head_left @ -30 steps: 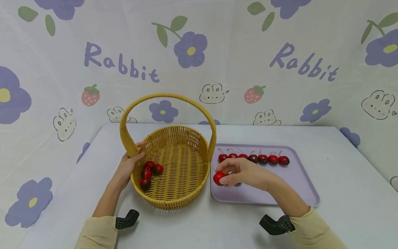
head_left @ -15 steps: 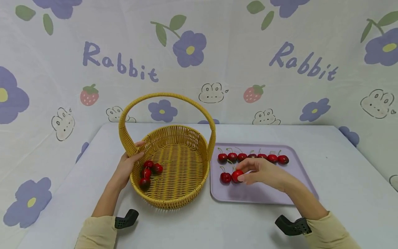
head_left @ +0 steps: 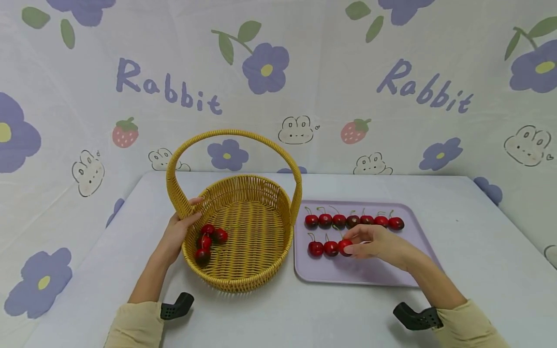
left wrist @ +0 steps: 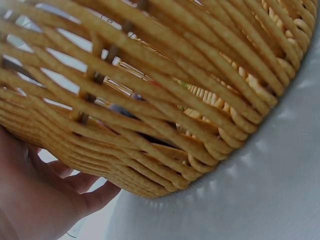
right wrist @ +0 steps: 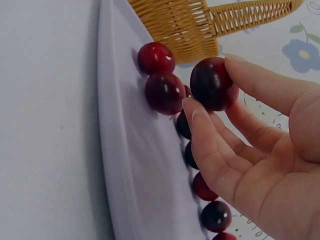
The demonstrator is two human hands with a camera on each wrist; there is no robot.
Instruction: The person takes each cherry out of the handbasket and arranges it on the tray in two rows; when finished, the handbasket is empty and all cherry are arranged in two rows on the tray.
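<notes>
In the head view my right hand [head_left: 378, 245] pinches a red cherry [head_left: 345, 246] between thumb and fingertips, at the right end of the tray's front row. Two stemmed cherries [head_left: 315, 249] stand left of it. In the right wrist view the pinched cherry [right wrist: 214, 82] is dark red and close to the row. My left hand [head_left: 176, 234] grips the left side of a yellow woven basket [head_left: 256, 261], by the foot of its tall handle, thumb over the rim. Several cherries [head_left: 204, 241] lie inside, at the basket's left. The left wrist view shows fingers [left wrist: 100, 195] against the weave.
A lilac tray [head_left: 370, 273] stands right of the basket, close beside it. Along its back runs a row of several stemmed cherries [head_left: 339, 221]. The white table [head_left: 278, 314] ends at a printed cloth [head_left: 322, 72] behind.
My right hand has moved right along the tray's front, still pinching the cherry. Two front-row cherries, hidden by the hand earlier, show now. The left hand and basket have stayed put.
</notes>
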